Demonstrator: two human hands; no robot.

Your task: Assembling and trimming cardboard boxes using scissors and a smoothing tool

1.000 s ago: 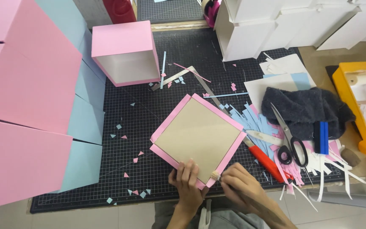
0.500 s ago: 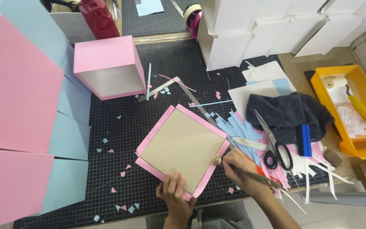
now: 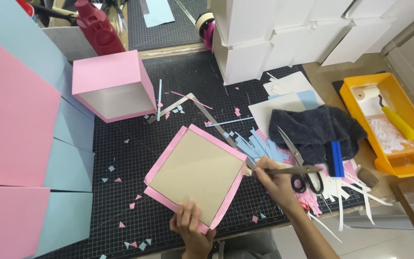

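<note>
The left hand (image 3: 191, 225) presses flat, fingers spread, on the card (image 3: 197, 173) near the worktop's front edge. The right hand (image 3: 275, 180), fingers gripping a thin tool (image 3: 293, 170), has shifted from the card's lower corner to its right corner, working along that pink border

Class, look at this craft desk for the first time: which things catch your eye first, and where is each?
At the centre of the black cutting mat lies a square brown board edged in pink paper, pressed down by the left hand while the right hand holds a thin tool at its right edge. Big pink and blue boxes fill the left side, and a yellow tray sits far right.
</note>
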